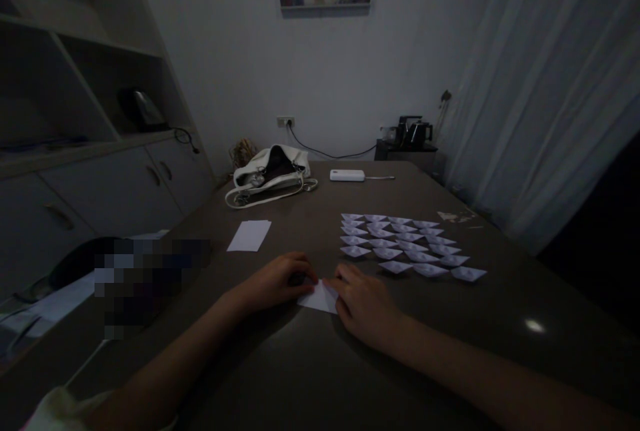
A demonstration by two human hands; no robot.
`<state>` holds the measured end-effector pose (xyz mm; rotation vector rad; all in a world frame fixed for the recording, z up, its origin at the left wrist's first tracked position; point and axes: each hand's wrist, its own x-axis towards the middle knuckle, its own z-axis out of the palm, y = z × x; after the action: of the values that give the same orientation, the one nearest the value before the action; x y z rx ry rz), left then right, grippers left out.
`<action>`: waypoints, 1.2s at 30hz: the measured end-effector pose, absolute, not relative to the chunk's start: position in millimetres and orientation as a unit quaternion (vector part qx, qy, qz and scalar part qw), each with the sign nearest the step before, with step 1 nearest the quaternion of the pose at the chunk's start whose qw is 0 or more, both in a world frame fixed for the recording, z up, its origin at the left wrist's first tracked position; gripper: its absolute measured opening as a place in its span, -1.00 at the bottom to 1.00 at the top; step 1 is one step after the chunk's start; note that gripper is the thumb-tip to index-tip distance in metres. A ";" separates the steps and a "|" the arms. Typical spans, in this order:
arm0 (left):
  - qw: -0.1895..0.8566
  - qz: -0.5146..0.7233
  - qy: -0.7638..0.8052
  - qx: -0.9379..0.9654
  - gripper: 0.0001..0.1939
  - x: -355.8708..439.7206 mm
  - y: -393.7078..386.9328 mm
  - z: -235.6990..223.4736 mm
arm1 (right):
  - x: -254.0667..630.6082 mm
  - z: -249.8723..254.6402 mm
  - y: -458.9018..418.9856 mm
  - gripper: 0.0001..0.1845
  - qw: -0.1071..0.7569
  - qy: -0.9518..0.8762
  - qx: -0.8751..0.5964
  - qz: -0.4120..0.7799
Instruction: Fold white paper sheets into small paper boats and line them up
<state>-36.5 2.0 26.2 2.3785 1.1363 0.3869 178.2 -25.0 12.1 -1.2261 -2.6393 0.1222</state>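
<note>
My left forearm [200, 344] slants up and inward over the dark table [280, 384] from the lower left, bare beyond a pale sleeve [65, 411] bunched near the bottom corner. My left hand [280, 279] turns palm down, its fingers bent over in an arch with a dark hollow between them and the thumb. Their tips come down at the left side of the folded white paper [320, 297], the thumb tip touching it.

My right forearm [465, 357] reaches in from the lower right, bare and low across the tabletop. My right hand [367, 304] angles toward the left one, back upward, knuckles raised. Its fingers are bent and close together, the index tip at the paper's upper edge and the thumb folded in at its right side. I cannot tell whether either hand pinches the sheet or only presses it down.

The paper lies on the table between my hands, its narrower part between my fingertips and its wider edge toward me. Beyond my right hand stand rows of small paper boats [410, 244]; beyond my left lies a stack of white sheets [249, 235]. Farther back are an open white handbag [273, 174] and a white power strip [347, 175].
</note>
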 end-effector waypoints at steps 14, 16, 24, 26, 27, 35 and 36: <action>0.237 0.134 0.415 0.868 -0.78 -35.9 2.3 27.0 | 178.6 13.3 -22.3 -0.76 0.131 -0.890 -0.437 0.026; 0.235 0.134 0.418 0.867 -0.78 -35.5 1.9 28.0 | 178.5 12.5 -22.0 -0.77 0.132 -0.890 -0.437 0.022; 0.240 0.137 0.419 0.865 -0.78 -35.6 1.3 26.8 | 180.6 9.2 -18.3 -0.82 0.137 -0.882 -0.452 -0.005; 0.241 0.140 0.421 0.863 -0.78 -35.8 1.1 26.7 | 181.1 9.1 -17.7 -0.82 0.137 -0.883 -0.449 -0.002; 0.242 0.141 0.421 0.863 -0.78 -36.0 1.0 26.6 | 181.3 9.0 -17.6 -0.82 0.137 -0.883 -0.449 -0.001; 0.238 0.139 0.414 0.867 -0.78 -37.4 2.3 24.4 | 179.7 11.1 -19.8 -0.83 0.121 -0.883 -0.453 -0.011; 0.239 0.141 0.414 0.867 -0.78 -37.3 2.4 24.2 | 179.3 12.3 -20.5 -0.82 0.112 -0.882 -0.458 -0.013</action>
<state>-37.3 2.4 24.2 2.3740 1.1330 0.3859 179.3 -20.5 12.3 -1.3450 -2.5888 -0.0380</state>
